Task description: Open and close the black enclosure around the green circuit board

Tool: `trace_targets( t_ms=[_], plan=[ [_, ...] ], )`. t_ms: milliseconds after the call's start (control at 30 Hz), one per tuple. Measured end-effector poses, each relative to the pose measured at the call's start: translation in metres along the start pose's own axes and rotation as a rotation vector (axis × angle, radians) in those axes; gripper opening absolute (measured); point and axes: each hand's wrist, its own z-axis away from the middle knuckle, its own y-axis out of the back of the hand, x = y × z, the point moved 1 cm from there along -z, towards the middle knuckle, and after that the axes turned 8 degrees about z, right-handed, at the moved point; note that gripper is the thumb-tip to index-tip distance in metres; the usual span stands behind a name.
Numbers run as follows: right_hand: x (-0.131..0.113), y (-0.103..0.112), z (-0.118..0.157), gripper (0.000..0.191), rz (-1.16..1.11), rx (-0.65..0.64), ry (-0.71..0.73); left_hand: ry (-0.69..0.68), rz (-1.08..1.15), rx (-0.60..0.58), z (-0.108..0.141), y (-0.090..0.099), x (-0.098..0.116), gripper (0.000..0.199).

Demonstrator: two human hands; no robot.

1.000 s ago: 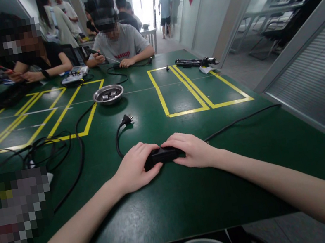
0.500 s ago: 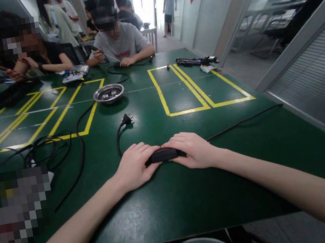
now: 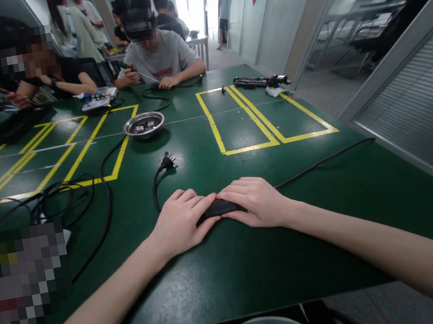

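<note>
Power adapter held by two hands

On or just over the table, it is clamped by the left hand and right hand, one at each end. Both grips should be kept gentle and level, so the plug's cord is not tugged.

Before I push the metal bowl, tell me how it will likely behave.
The metal bowl would probably slide rather than tip, being wide and low. Its smooth, shiny surface may feel slippery. The small parts inside seem loose, so they might shift.
</note>
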Motion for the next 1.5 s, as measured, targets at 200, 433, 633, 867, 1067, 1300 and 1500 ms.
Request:
trace_targets(
  t_ms=[200, 433, 633, 867, 1067, 1300, 1500],
  plan=[
    [0.0005, 0.0017, 0.0006, 0.029, 0.009, 0.083, 0.009, -0.011, -0.044, -0.001, 0.0009, 0.001, 0.001, 0.041],
    [0.0024, 0.0074, 0.0056, 0.032, 0.007, 0.137, 0.116, 0.129, 0.198, 0.039, -0.0006, 0.0009, 0.0019, 0.045],
    [0.0012, 0.0077, 0.0067, 0.031, 0.084, 0.155, 0.18, 0.333, 0.456, -0.005, -0.0015, 0.0031, 0.0048, 0.033],
    [-0.0015, 0.0036, 0.0025, 0.026, 0.128, 0.083, 0.149, 0.359, 0.62, 0.092, -0.0022, 0.0035, 0.0054, 0.024],
    [0.0036, 0.0041, 0.003, 0.039, -0.132, 0.042, -0.031, 0.235, 0.428, 0.151, 0.002, -0.0015, 0.0044, 0.024],
    [0.0028, 0.0033, 0.0021, 0.031, -0.12, 0.05, -0.006, 0.164, 0.352, 0.1, 0.0023, -0.0052, 0.0019, 0.029],
    [0.0027, 0.0035, 0.0028, 0.035, -0.122, 0.052, 0.0, 0.059, 0.227, 0.116, 0.0022, -0.0028, 0.0036, 0.021]
  ],
)
